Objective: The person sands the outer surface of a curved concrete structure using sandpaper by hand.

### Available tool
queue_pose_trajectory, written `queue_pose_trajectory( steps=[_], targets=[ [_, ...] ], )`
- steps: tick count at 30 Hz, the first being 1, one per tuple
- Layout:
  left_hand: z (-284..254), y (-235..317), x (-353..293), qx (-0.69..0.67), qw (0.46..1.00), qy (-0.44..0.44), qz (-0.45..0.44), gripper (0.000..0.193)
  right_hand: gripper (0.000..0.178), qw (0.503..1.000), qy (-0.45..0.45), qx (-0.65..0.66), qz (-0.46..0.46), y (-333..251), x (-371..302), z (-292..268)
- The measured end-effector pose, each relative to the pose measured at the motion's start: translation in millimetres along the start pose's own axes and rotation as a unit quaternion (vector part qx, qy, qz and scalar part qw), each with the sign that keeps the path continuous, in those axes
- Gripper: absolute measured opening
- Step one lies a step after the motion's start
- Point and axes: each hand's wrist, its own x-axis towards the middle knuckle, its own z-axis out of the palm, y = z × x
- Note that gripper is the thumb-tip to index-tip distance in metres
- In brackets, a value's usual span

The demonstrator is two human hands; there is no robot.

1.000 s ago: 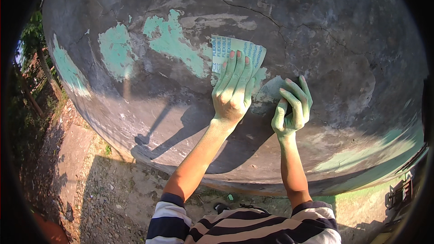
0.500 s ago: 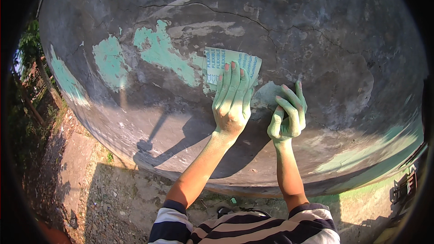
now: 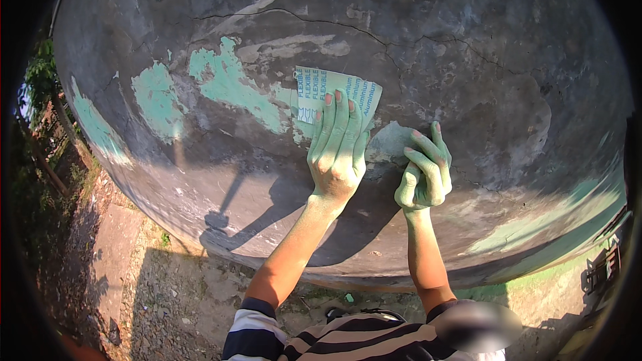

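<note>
Sandpaper [image 3: 334, 81] lies w/ visible long axis approx. L–R, R lower.

curved dark wall [image 3: 481, 93] blocking the centre, free room across its upper right, narrow gap at mid-frame between left hand [image 3: 338, 154] and right hand [image 3: 428, 177]
</note>
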Motion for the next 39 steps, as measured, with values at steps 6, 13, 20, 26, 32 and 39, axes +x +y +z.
queue_pose_trajectory(
  steps=[6, 13, 20, 26, 32, 39],
  targets=[
    [-13, 12, -48, -0.021, 0.994, -0.104, -0.002, 0.038, 0.013, 1.0, -0.004, 0.01, 0.001, 1, 3, 3],
    [-13, -10, -7, 0.002, 0.998, -0.051, 0.023, 0.037, 0.022, 0.998, 0.015, 0.065, 0.005, -11, 22, -8],
    [-18, -5, -63, -0.002, 0.998, -0.069, -0.01, 0.04, 0.019, 0.999, 0.021, 0.048, 0.002, -4, 15, -2],
    [-34, -5, -82, 0.002, 0.991, -0.136, -0.011, 0.038, 0.009, 1.0, -0.009, 0.009, -0.021, -2, 11, 6],
    [-20, -4, -34, -0.014, 0.993, -0.12, -0.008, 0.043, 0.008, 1.0, -0.004, -0.013, -0.01, 3, 5, 5],
    [-19, 7, -87, -0.017, 0.992, -0.126, -0.014, 0.048, 0.013, 1.0, -0.017, 0.012, -0.015, -2, 15, 1]
  ],
)
